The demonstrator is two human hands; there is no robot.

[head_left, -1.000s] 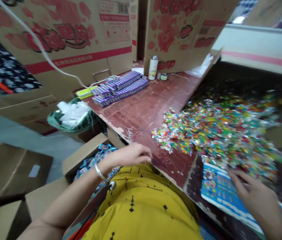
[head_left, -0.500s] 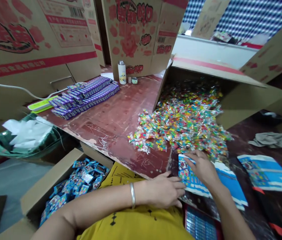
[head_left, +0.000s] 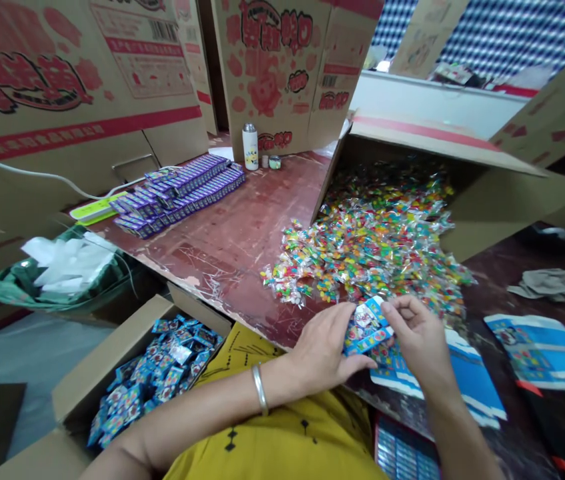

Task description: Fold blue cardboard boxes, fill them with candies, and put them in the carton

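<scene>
The carton (head_left: pixel 365 321) is between the two hands, above the near edge of the worktop (head_left: pixel 247 233). The left hand (head_left: pixel 318 350) grasps its left side, thumb low; the right hand (head_left: pixel 421 340) pinches its upper right end. It appears to be light, thin card, stiff along folds, easily dented, perhaps slick. Holding by the edges, lightly, is advised. Blanks (head_left: pixel 477 381) lie below the right hand; sweets (head_left: pixel 372 243) lie beyond both.

Two hands (head_left: pixel 319 345), one bottle (head_left: pixel 251 151), one bracelet (head_left: pixel 259 389), one cloth (head_left: pixel 555 285) (candy packets (head_left: pixel 377 248) past counting).
</scene>
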